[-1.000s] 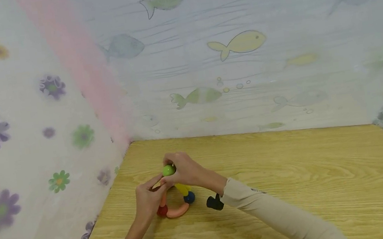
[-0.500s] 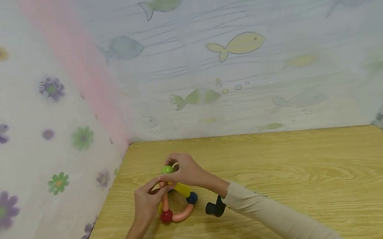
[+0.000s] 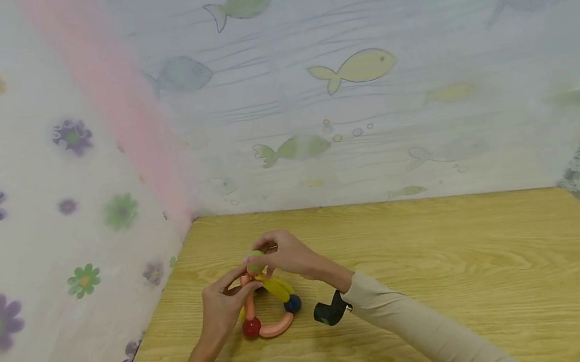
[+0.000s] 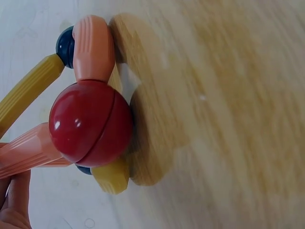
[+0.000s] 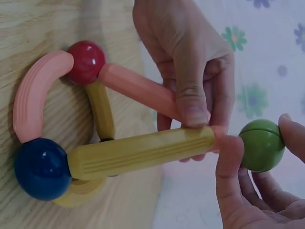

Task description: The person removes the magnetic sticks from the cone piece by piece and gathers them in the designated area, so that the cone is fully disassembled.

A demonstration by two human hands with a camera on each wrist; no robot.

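A frame of magnetic sticks and balls stands on the table, its sticks leaning up toward my hands. My left hand (image 3: 221,308) pinches the upper end of a straight pink stick (image 5: 140,90), thumb on it, beside the top of a yellow stick (image 5: 143,150). Thumb and fingers of my right hand (image 3: 290,258) hold a green ball (image 5: 261,145) right at the upper stick ends. At the base, a curved pink stick (image 5: 35,95) joins a red ball (image 4: 90,124) to a dark blue ball (image 5: 43,169). Another yellow stick (image 5: 101,109) runs from the red ball.
The wood-patterned table (image 3: 440,271) extends to the right. A wall with flowers (image 3: 83,280) rises on the left, and one with fish (image 3: 365,66) at the back. Black wrist devices (image 3: 331,310) hang under both sleeves.
The frame's base has shifted slightly right and toward me. My right hand has moved a little, and its fingers now cover more of the green ball. The left hand keeps its pinch.
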